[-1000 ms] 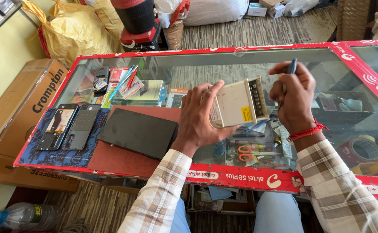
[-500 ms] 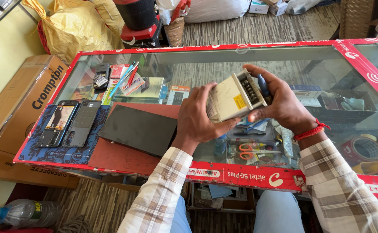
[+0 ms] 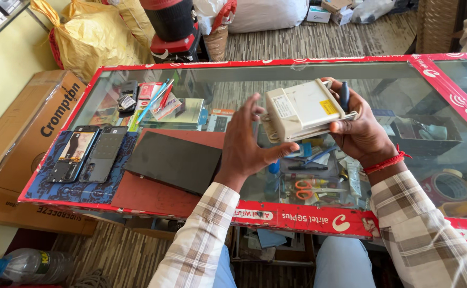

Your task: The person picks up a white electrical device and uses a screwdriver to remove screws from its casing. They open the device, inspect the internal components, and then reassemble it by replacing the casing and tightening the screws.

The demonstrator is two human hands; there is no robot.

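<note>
Here the right hand [image 3: 358, 130] has its grip clenched around a cream box-shaped unit [image 3: 302, 109], raised above the glass-topped surface [image 3: 233, 88]; the left hand [image 3: 246, 146], grip released, steadies its near side.

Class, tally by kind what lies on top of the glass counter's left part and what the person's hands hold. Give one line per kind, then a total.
Dark flat phones lying side by side on the blue mat: 2
Black rectangular tablet: 1
Cream boxy metal unit, held in the right hand with the left hand beside it: 1
Total: 4
</note>
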